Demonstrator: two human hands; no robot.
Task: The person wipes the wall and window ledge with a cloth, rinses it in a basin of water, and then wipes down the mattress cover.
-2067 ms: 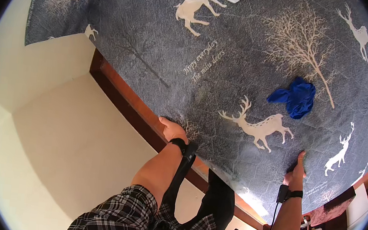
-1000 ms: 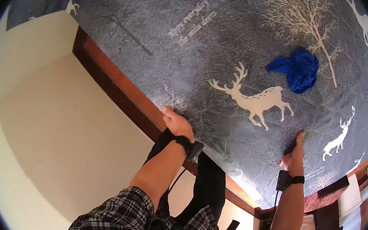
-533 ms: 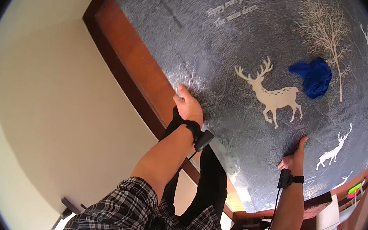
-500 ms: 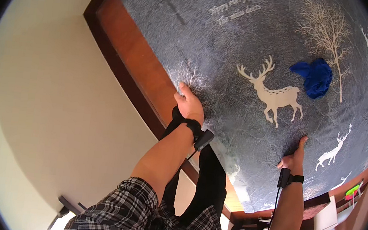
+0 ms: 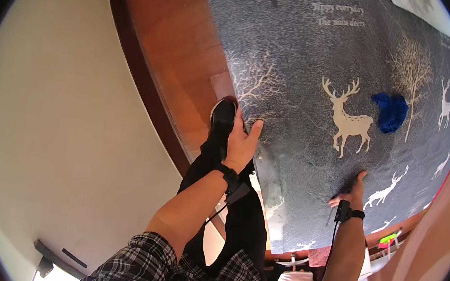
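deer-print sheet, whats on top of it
Crumpled blue cloth, something white, the right hand, and the left hand at its edge. What's under the cloth or sheet is covered.

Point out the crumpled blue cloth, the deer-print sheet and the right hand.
Crumpled blue cloth (image 5: 393, 114): head view, middle of its bunch.
Deer-print sheet (image 5: 297, 111): head view, plain grey area near its middle.
Right hand (image 5: 356, 194): head view, near the thumb's base.

The grey sheet (image 5: 296, 93) is showing pale deer (image 5: 352, 123) and trees (image 5: 410, 67) — right, the cloth (image 5: 393, 114) is showing blue; near, the shirt (image 5: 135, 265) is showing dark plaid.
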